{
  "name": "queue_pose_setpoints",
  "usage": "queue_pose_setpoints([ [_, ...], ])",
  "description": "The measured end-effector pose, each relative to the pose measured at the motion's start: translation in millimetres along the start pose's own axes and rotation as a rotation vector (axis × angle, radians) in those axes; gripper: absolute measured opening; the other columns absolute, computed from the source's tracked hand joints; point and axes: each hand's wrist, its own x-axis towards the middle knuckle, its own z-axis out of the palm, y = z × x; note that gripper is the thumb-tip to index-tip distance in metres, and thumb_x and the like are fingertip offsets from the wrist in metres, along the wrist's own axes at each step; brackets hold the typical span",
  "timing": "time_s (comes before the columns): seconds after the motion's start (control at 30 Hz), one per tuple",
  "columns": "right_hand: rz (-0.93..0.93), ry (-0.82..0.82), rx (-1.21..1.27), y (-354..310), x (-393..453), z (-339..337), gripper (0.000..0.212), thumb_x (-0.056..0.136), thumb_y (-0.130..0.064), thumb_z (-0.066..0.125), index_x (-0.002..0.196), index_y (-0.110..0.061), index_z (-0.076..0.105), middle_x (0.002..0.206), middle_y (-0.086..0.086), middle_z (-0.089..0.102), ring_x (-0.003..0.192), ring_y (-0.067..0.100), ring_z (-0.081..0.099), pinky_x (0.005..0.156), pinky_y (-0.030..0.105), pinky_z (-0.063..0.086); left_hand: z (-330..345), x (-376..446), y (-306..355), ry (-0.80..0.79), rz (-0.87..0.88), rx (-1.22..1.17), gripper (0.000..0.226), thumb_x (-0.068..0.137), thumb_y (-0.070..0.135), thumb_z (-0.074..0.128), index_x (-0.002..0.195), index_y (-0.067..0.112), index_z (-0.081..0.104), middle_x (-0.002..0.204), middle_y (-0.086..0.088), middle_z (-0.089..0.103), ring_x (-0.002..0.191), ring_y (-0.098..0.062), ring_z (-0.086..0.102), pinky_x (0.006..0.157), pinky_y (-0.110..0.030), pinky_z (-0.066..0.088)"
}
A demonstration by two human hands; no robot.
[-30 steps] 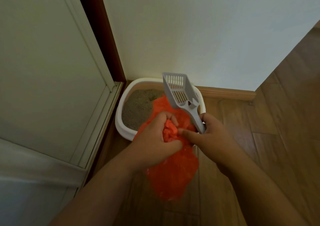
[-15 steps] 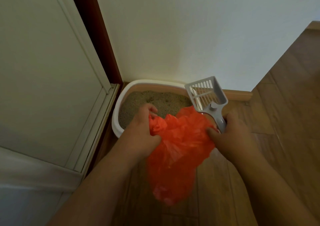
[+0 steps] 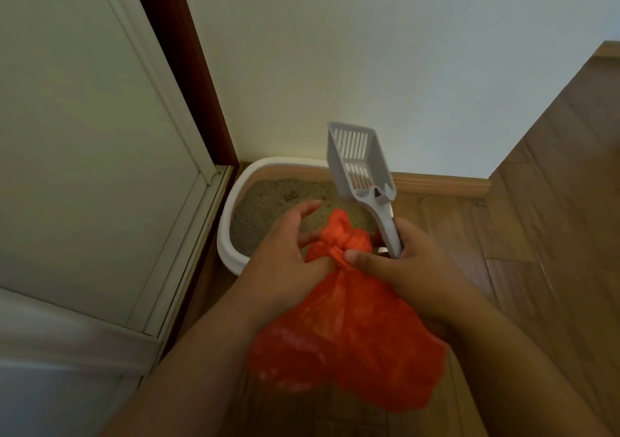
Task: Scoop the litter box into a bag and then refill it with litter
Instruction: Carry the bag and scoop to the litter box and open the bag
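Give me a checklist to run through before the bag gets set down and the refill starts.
1. Orange bag neck gathered shut: ok, bunched between both thumbs.
2. Knot finished: cannot tell.
3. Left hand holding the bag: ok, it pinches the neck.
4. Right hand free for the refill: not ok, it grips the scoop too.
5. Scoop empty: ok, nothing shows in it.
6. Litter box waste cleared: cannot tell, hands and bag hide part.
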Motion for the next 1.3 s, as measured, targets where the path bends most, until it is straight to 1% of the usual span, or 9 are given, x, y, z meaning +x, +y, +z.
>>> queue_pose_setpoints([
  [0.2,0.010,0.155,-0.127,-3,0,-2,0.052,0.067,-0.042,0.089,0.103,-0.016,0.061,0.095,0.013,0.070,0.081,0.027,0.071,0.073,0.046,0.064,-5,1,2,0.089,-0.070,0.261,0.011,0.100,0.038,0.059,0.108,0.038,0.067,0.094,0.015,0.069,0.083,0.003,0.064,0.066,-0.016,0.045],
  [0.33,0.022,0.287,-0.170,-1,4,-13,0.040,0.078,-0.029,0.086,0.107,-0.023,0.060,0.097,-0.002,0.069,0.087,0.018,0.068,0.069,0.033,0.057,-10,1,3,0.209,-0.146,0.151,0.021,0.107,0.033,0.041,0.113,0.043,0.059,0.096,0.015,0.065,0.085,0.002,0.059,0.067,-0.023,0.043],
  [0.5,0.055,0.434,-0.376,12,9,-34,0.024,0.089,-0.017,0.074,0.105,-0.017,0.057,0.099,0.003,0.064,0.090,0.024,0.064,0.072,0.039,0.056,-19,5,1,0.350,-0.267,0.022,0.028,0.103,0.021,0.040,0.108,0.040,0.060,0.103,0.009,0.065,0.093,-0.017,0.064,0.084,-0.043,0.056],
  [0.67,0.022,0.414,-0.406,12,8,-32,0.015,0.092,-0.032,0.071,0.096,-0.027,0.057,0.096,0.000,0.068,0.084,0.022,0.067,0.077,0.050,0.061,-15,2,7,0.290,-0.235,-0.121,0.054,0.091,-0.003,0.039,0.095,0.041,0.071,0.086,0.000,0.073,0.077,-0.035,0.068,0.065,-0.044,0.056],
  [0.87,-0.022,0.213,-0.300,10,2,-9,0.042,0.078,-0.052,0.078,0.112,-0.034,0.061,0.103,-0.009,0.072,0.092,0.008,0.070,0.073,0.031,0.061,-9,-4,21,0.086,-0.299,-0.263,0.015,0.102,0.034,0.049,0.106,0.033,0.064,0.105,0.000,0.067,0.094,-0.020,0.062,0.082,-0.041,0.049],
  [0.97,-0.001,0.196,-0.310,11,2,-5,0.045,0.079,-0.048,0.079,0.115,-0.032,0.058,0.106,-0.010,0.069,0.096,0.011,0.068,0.080,0.037,0.061,-7,-5,17,0.012,-0.238,-0.234,0.047,0.082,0.069,0.068,0.117,0.039,0.064,0.112,0.008,0.072,0.101,-0.016,0.071,0.087,-0.044,0.058],
  [1.1,0.003,0.190,-0.358,6,1,-4,0.060,0.074,-0.051,0.081,0.123,-0.031,0.053,0.108,-0.011,0.065,0.097,0.012,0.066,0.082,0.037,0.060,-6,-7,19,0.080,-0.091,-0.141,0.019,0.096,0.047,0.063,0.099,0.030,0.071,0.089,0.008,0.076,0.077,-0.007,0.074,0.068,-0.030,0.061],
  [1.2,-0.038,0.182,-0.353,5,-2,-2,0.058,0.080,-0.040,0.081,0.129,-0.029,0.052,0.112,-0.014,0.062,0.101,0.011,0.065,0.075,0.027,0.056,-7,-8,20,0.072,-0.067,-0.194,0.014,0.102,0.042,0.055,0.106,0.040,0.068,0.094,0.018,0.074,0.082,0.000,0.072,0.067,-0.025,0.057],
  [1.3,-0.030,0.127,-0.301,5,-4,0,0.052,0.086,-0.032,0.077,0.132,-0.031,0.050,0.118,-0.013,0.063,0.108,0.014,0.066,0.089,0.042,0.060,-6,-10,22,0.070,-0.081,-0.278,0.018,0.105,0.035,0.053,0.110,0.043,0.067,0.095,0.025,0.074,0.083,0.005,0.071,0.064,-0.022,0.057],
])
